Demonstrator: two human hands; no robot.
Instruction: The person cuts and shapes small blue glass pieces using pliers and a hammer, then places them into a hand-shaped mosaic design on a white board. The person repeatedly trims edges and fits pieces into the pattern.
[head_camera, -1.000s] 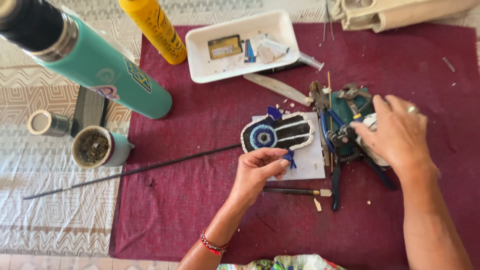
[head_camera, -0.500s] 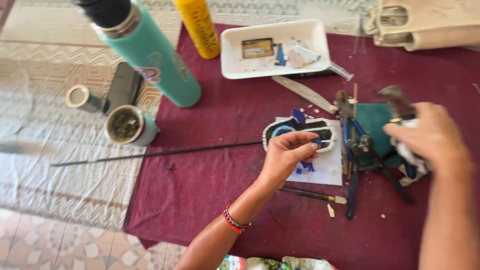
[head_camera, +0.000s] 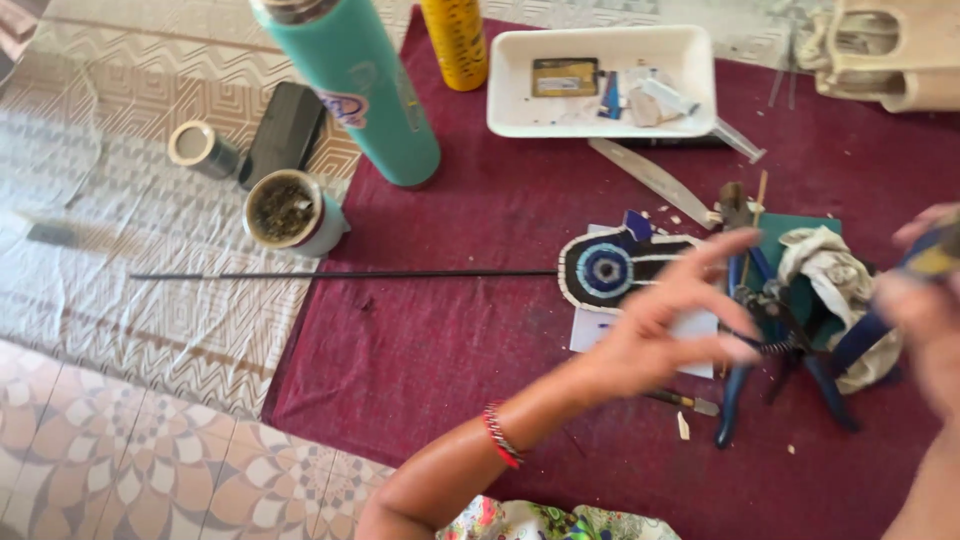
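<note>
My left hand (head_camera: 668, 325) hovers with fingers spread and nothing in it, just right of and below a hand-shaped mosaic piece with a blue eye (head_camera: 608, 268), which lies on white paper (head_camera: 592, 330). At the right edge, blurred, my right hand (head_camera: 925, 320) grips a blue-handled tool (head_camera: 862, 338) above a crumpled white cloth (head_camera: 832, 272). Blue-handled pliers (head_camera: 738, 385) lie between the two hands on a green mat (head_camera: 800, 232).
A burgundy cloth (head_camera: 450, 350) covers the table. On it are a white tray (head_camera: 510, 95) of small bits, a teal bottle (head_camera: 365, 95), a yellow bottle (head_camera: 455, 40) and a long black rod (head_camera: 340, 274). A cup (head_camera: 290, 212), tape roll (head_camera: 195, 145) and black case (head_camera: 285, 130) sit left.
My left hand lifted off the mosaic piece and opened its fingers. My right hand moved right with the tool. The view shifted so the table items sit further right and lower.
</note>
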